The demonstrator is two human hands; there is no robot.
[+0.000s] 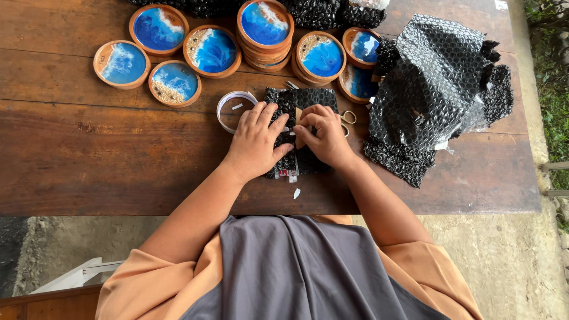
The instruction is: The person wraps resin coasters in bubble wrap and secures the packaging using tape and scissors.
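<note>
The left hand [256, 141] lies flat, fingers spread, pressing on a bundle wrapped in black bubble wrap [296, 133] near the middle of the wooden table [89, 154]. The right hand [323, 135] rests on the same bundle, fingertips curled and pinching at the seam where the wrap edges meet; what is pinched cannot be told, though it looks like a strip of tape. A roll of clear tape [234, 109] sits just beside the left hand, touching the bundle's far corner. Scissors [347, 120] lie partly hidden behind the right hand. A loose pile of bubble wrap [438, 95] lies to the right. Round wooden coasters with blue resin [212, 50] stand in stacks and singly along the far side.

Risk: if the left hand lifts early, the wrap probably springs open. A slack seam likely lets the contents slide out. The scraps near the table edge [294, 191] may fall off.
</note>
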